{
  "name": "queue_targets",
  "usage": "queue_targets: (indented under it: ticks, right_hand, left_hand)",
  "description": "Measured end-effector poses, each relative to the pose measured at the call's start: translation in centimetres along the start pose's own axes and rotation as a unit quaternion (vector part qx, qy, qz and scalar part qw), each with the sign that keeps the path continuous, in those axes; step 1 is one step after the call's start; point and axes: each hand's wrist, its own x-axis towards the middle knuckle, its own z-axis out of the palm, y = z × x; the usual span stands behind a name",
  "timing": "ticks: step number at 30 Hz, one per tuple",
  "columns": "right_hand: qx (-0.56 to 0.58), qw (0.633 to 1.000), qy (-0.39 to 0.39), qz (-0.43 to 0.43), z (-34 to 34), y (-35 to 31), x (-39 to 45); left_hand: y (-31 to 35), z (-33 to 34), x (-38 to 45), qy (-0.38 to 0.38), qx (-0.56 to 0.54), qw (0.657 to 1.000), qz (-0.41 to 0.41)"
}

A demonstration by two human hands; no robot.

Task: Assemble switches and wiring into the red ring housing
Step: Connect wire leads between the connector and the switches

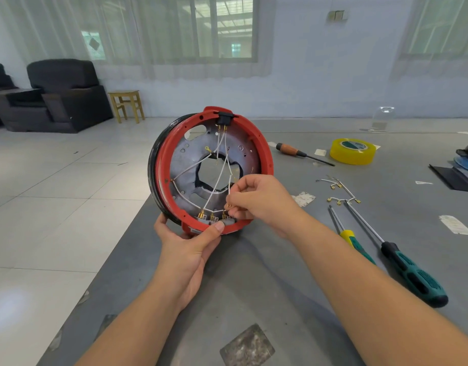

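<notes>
A person's left hand [186, 243] grips the bottom edge of the red ring [264, 151], holding it upright on its rim at the near edge of the grey table [254, 281], thumb curled over the rim just beside a row of grey switches [214, 220] seated inside. The right hand [256, 200] is curled, its thumb and forefinger pinching a thin white wire [229, 184] just above those switches; more white wires fan from the fingertips up across the metal plate [185, 159] to a black connector [224, 119] at the ring's top. Right of the right hand, well apart from its fingers, lie loose wires [341, 191] with brass terminals, a yellow-handled screwdriver [353, 241] and a larger green-and-black one [410, 273]. Beyond them, farther from the fingers, sit an orange-handled screwdriver [293, 150] and a roll of yellow tape [353, 151].
</notes>
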Motion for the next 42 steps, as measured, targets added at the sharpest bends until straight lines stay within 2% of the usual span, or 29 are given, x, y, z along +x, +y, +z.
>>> queue_targets:
  ticks: [7, 12, 16, 22, 34, 42]
  right_hand:
    - [0.021, 0.998, -0.056, 0.023, 0.0, -0.8, 0.0]
    - [0.024, 0.993, -0.117, -0.016, -0.1, -2.3, -0.1]
    - [0.022, 0.995, -0.087, -0.047, -0.4, -2.3, 0.1]
    - [0.005, 0.999, -0.044, -0.03, -0.5, -1.4, 0.4]
    - [-0.028, 0.998, -0.062, -0.007, -0.2, -0.5, 0.8]
    - [-0.13, 0.99, -0.044, -0.041, -0.4, -0.5, 1.1]
  left_hand:
    - [0.0, 0.0, 0.3, -0.001, 0.003, 1.0, -0.004]
    - [0.0, 0.0, 0.8, -0.002, 0.013, 1.0, -0.011]
    - [0.0, -0.2, 0.9, -0.008, 0.022, 0.999, -0.023]
    - [0.2, -0.4, 1.2, -0.028, 0.032, 0.999, -0.017]
    - [0.4, -0.6, 1.6, -0.055, 0.034, 0.997, -0.031]
    - [0.7, -0.3, 1.2, -0.043, 0.035, 0.998, -0.037]
